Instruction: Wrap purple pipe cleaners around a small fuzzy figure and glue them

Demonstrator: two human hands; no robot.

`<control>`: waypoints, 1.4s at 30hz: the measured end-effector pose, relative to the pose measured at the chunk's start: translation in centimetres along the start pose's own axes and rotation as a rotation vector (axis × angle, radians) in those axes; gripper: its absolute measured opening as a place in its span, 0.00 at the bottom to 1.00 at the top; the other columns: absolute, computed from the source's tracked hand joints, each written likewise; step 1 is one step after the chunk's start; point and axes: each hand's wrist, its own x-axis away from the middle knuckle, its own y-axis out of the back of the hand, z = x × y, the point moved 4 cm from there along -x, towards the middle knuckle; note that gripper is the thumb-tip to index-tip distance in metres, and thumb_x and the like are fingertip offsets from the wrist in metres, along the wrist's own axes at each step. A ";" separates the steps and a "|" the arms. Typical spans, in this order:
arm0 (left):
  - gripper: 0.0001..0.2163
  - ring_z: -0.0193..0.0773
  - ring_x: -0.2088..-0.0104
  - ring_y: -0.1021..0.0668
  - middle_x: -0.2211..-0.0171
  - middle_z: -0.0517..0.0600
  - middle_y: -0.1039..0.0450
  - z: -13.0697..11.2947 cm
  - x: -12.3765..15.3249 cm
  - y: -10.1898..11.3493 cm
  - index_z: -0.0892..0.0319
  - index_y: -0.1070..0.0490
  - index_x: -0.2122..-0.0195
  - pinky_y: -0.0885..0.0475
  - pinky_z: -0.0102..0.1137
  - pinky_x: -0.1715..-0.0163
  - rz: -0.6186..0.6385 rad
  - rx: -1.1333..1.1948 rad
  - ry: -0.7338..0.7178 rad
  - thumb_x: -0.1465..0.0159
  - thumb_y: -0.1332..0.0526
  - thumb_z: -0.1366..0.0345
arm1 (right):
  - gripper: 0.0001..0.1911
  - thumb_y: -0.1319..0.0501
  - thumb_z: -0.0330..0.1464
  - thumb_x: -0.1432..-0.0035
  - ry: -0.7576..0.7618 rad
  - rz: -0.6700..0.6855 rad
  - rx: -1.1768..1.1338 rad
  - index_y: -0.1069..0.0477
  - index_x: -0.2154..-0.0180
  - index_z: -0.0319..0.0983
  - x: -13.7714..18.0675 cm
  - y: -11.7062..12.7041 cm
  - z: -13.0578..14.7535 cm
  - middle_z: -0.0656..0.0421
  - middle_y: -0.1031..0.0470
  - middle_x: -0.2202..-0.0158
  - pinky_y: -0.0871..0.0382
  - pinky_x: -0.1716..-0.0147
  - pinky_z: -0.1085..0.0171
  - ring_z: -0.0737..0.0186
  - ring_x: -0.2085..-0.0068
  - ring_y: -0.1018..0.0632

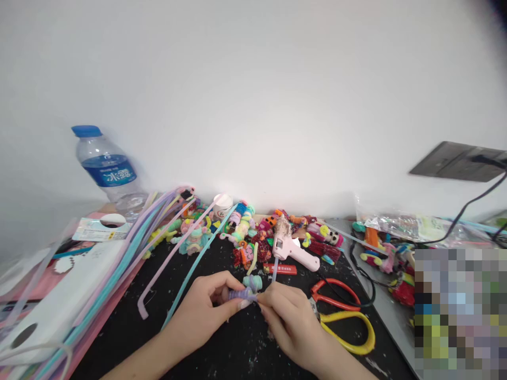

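My left hand [206, 311] and my right hand [291, 319] meet low in the middle of the view, above a black mat [222, 348]. Both pinch a small purple pipe-cleaner piece [241, 294], the left from its left end, the right from its right end. A pale green fuzzy ball [252, 282] sits just behind the piece, touching it. A thin pale stem [274, 272] rises from my right fingers toward the pink glue gun [295, 252].
Long pastel pipe cleaners [158, 237] fan out at left over white packaging [59, 295]. A water bottle [109, 169] stands back left. Several fuzzy craft figures [245, 227] line the wall. Red scissors [336, 295] and yellow scissors [352, 330] lie at right, with a black cable [463, 211].
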 end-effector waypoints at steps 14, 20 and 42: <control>0.10 0.31 0.76 0.33 0.78 0.42 0.32 0.3 -0.2 -0.6 0.61 0.27 0.69 0.38 0.27 0.74 0.082 0.051 0.033 0.52 0.31 0.66 | 0.08 0.50 0.26 0.37 -0.088 -0.038 -0.108 0.36 0.69 0.38 -0.1 -0.4 -0.7 0.60 0.33 0.74 0.41 0.75 0.68 0.66 0.74 0.32; 0.09 0.28 0.79 0.34 0.76 0.43 0.31 -0.1 -0.2 -1.0 0.61 0.27 0.66 0.39 0.25 0.80 0.203 0.256 0.056 0.48 0.34 0.65 | 0.06 0.49 0.28 0.38 -0.155 -0.044 -0.181 0.37 0.68 0.39 -0.1 0.0 -0.9 0.62 0.37 0.74 0.42 0.75 0.68 0.66 0.74 0.34; 0.07 0.30 0.78 0.32 0.78 0.44 0.32 0.0 -0.4 -0.8 0.62 0.25 0.67 0.35 0.27 0.76 0.188 0.407 0.034 0.47 0.34 0.66 | 0.05 0.41 0.27 0.45 -0.418 -0.022 -0.547 0.34 0.64 0.40 -0.3 -0.7 -2.2 0.68 0.44 0.77 0.46 0.77 0.70 0.69 0.76 0.40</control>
